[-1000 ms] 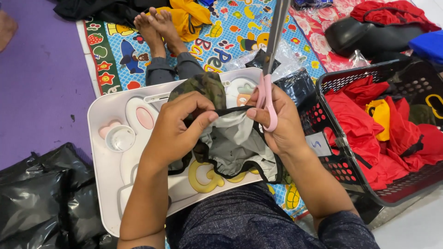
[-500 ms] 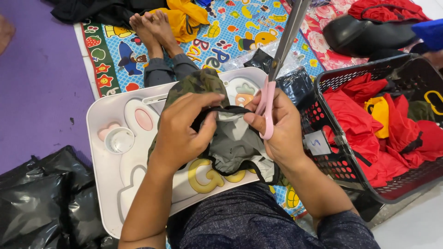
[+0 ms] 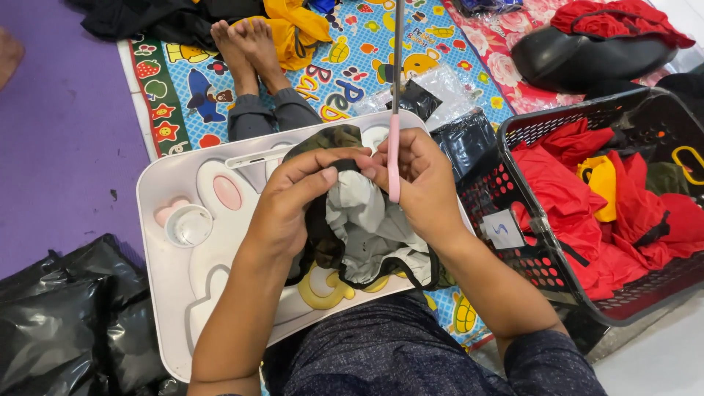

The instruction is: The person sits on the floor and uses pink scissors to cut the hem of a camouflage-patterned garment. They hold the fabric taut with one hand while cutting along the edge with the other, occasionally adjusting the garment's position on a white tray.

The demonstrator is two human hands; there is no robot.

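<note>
Seated person, white lap tray (image 3: pixel 169 293) with a rabbit-shaped relief across the legs, centre of frame. On it, mid-frame: a small garment (image 3: pixel 367 227), camo outside, pale grey lining, black trim, bunched open.

Left hand (image 3: pixel 293 202): closed on the garment's top edge, thumb and fingers pinching the black trim just left of centre.

Right hand (image 3: pixel 425 183): closed too, pinching the same edge right beside the left fingertips, and also holding scissors (image 3: pixel 394 158) by the pink handle. Blades point straight up toward the top of the frame, standing upright. Can't tell if the blades are parted.

Round clear cup recess (image 3: pixel 189 224) at the tray's left, well clear of both hands.

Right of frame: dark plastic basket (image 3: pixel 587 293) full of red clothes (image 3: pixel 565 191), touching nothing the hands hold. Lower left: black plastic bags (image 3: pixel 66 323). Under everything, upper centre: bright kids' play mat (image 3: pixel 352 66), the person's bare feet (image 3: pixel 246 44) on it.
</note>
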